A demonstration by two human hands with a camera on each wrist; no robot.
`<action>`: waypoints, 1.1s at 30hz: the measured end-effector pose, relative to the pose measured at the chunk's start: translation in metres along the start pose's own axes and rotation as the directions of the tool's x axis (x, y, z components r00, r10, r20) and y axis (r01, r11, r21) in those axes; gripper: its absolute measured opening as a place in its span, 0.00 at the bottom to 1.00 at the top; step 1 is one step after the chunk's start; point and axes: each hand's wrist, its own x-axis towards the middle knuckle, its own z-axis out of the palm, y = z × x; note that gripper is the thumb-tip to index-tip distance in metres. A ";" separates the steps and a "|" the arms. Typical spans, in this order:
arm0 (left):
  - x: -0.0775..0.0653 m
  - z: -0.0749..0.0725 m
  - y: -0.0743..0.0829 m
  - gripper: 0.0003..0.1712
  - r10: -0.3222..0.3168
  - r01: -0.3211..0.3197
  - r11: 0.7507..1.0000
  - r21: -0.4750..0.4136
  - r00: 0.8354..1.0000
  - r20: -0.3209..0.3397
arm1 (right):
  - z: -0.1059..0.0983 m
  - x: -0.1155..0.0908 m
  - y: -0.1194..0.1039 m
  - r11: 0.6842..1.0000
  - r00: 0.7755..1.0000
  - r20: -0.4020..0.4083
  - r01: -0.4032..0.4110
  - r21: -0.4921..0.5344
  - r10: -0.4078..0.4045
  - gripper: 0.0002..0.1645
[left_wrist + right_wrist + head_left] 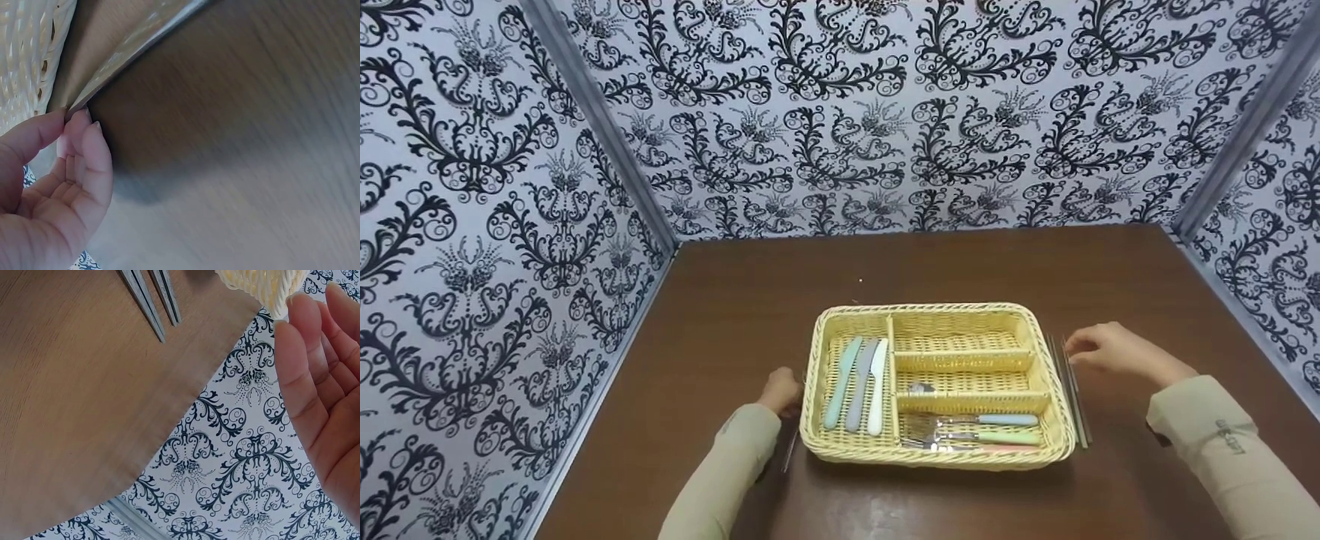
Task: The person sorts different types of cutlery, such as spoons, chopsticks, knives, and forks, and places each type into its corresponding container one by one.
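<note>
From the head view, a woven cutlery tray [934,459] sits on the brown wooden table [750,300]; the left hand [781,391] is just beyond its 9 o'clock side, thumb and fingertips pinching the near end of a thin glossy strip [140,44], whose exact kind I cannot tell; in the left wrist view that strip runs out from the fingertips toward 1 o'clock, the tray's weave showing at 11 o'clock.

The right hand [1099,349] is near the tray's rim, between 2 and 3 o'clock, its grip released, the fingers loosely bent round nothing that shows; a pair of chopsticks [145,309] lies on the table along the tray's 3 o'clock side, close by that hand, the two tips slightly apart in the right wrist view.

In the tray's long compartment at 9 o'clock lie a mint knife [842,382], a grey knife [862,386] and a white knife [877,386], handles toward 6 o'clock; the compartment at 4 to 5 o'clock holds three forks [1009,436], their blue, green and pink handles toward 3 o'clock; patterned panels [847,135] stand at 12 o'clock.
</note>
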 end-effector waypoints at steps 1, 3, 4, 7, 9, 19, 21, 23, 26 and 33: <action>0.001 -0.001 -0.001 0.18 -0.014 0.014 1.000 -0.003 1.000 0.013 | 0.000 0.000 0.000 1.000 1.000 -0.001 0.002 -0.002 -0.002 0.06; 0.005 0.000 -0.003 0.21 -0.061 0.062 0.998 -0.023 0.997 0.037 | 0.000 0.001 0.000 1.000 1.000 -0.001 0.008 -0.003 -0.008 0.05; 0.010 0.002 -0.008 0.22 -0.079 0.080 0.996 -0.032 0.996 0.049 | -0.001 0.001 0.000 1.000 1.000 0.005 0.003 0.004 -0.003 0.05; 0.035 0.009 -0.036 0.21 -0.082 0.089 0.992 -0.090 0.994 0.074 | -0.001 0.001 0.000 1.000 1.000 0.012 -0.003 0.013 0.002 0.05; 0.055 0.013 -0.059 0.22 -0.073 0.085 0.988 -0.132 0.993 0.091 | -0.002 0.001 0.000 1.000 1.000 0.011 0.005 0.006 -0.005 0.06; 0.012 -0.066 -0.005 0.07 -0.100 0.083 0.980 -0.181 0.991 -0.088 | -0.005 0.003 -0.006 1.000 1.000 -0.007 0.003 -0.024 -0.003 0.07; 0.010 -0.080 0.008 0.12 -0.027 -0.004 0.981 -0.193 0.988 -0.155 | -0.006 0.004 -0.010 1.000 1.000 -0.012 -0.004 -0.031 0.004 0.07; 0.009 -0.088 0.026 0.12 -0.003 -0.050 0.969 -0.243 0.977 -0.214 | -0.007 0.006 -0.016 0.999 1.000 -0.025 -0.006 -0.046 0.005 0.07; 0.004 -0.090 0.059 0.10 -0.010 -0.111 0.883 -0.456 0.967 -0.255 | -0.007 0.011 -0.029 0.999 0.999 -0.053 -0.008 -0.052 0.006 0.07; -0.018 -0.049 0.125 0.08 0.043 -0.190 0.673 -0.715 0.975 -0.219 | 0.002 0.033 -0.082 0.999 0.992 -0.118 0.053 0.001 -0.053 0.09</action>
